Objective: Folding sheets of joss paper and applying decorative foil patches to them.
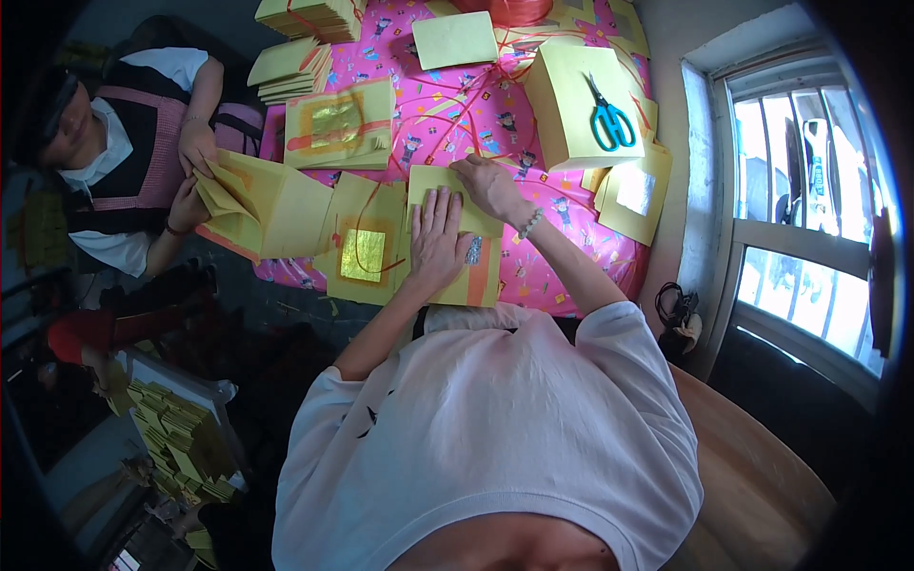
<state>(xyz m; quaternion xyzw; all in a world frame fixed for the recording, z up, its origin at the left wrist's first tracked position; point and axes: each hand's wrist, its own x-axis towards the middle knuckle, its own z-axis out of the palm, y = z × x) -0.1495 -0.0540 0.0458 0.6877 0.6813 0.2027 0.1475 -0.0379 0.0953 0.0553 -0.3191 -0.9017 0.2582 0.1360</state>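
Note:
A folded sheet of yellow paper (430, 187) lies in front of me, over more yellow paper with an orange band and a silver patch (475, 249). My left hand (437, 235) rests flat on it, fingers stretched out and side by side. At the sheet's far right corner, the bent fingers of my right hand (491, 189) close on its edge; the fingertips are partly hidden. Just left of my left hand lies a yellow sheet with a gold foil square (364, 254), a thin red string curving over it.
A pink patterned cloth (562, 219) covers the table. Teal-handled scissors (609, 119) lie on a yellow stack (562, 105) at the right. More stacks (309, 19) and a red string bundle (502, 8) sit farther back. At left, a co-worker (143, 143) handles folded yellow paper (271, 205).

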